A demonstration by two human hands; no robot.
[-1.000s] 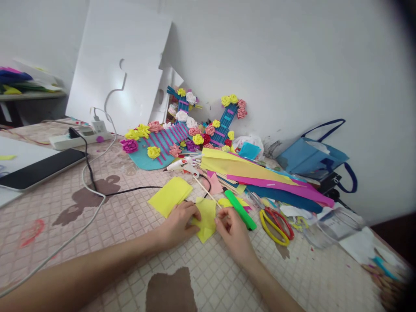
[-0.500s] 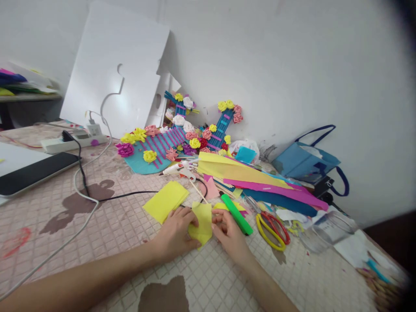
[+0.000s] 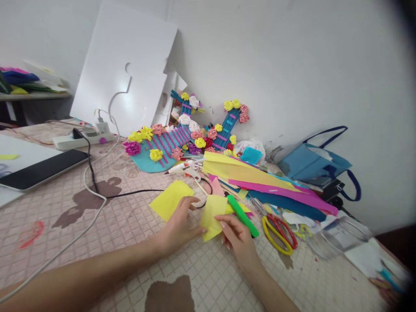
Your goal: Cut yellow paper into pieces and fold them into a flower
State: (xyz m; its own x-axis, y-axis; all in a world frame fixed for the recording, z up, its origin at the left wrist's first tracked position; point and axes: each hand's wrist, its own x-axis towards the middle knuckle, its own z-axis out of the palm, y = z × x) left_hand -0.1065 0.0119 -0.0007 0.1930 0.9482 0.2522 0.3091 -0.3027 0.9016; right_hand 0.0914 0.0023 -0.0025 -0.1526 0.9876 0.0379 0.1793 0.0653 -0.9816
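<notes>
A small piece of yellow crepe paper is between my hands, just above the table, its lower end folded or creased. My right hand pinches its right edge between thumb and fingers. My left hand is on the other side, thumb and fingers spread apart, the thumb tip at the paper's lower left edge. Behind the left hand lies a stack of yellow paper pieces. Right of the paper rests a bright green stick-like tool, its kind unclear.
Scissors with yellow and red handles lie to the right. Beyond are a white glue gun, long crepe sheets and guitar-shaped flower-covered crafts. A power strip, cables and a dark phone-like slab are left.
My left hand has opened, its fingers lifting off the yellow paper. My right hand has closed on the paper's right side. The view has shifted slightly left.
</notes>
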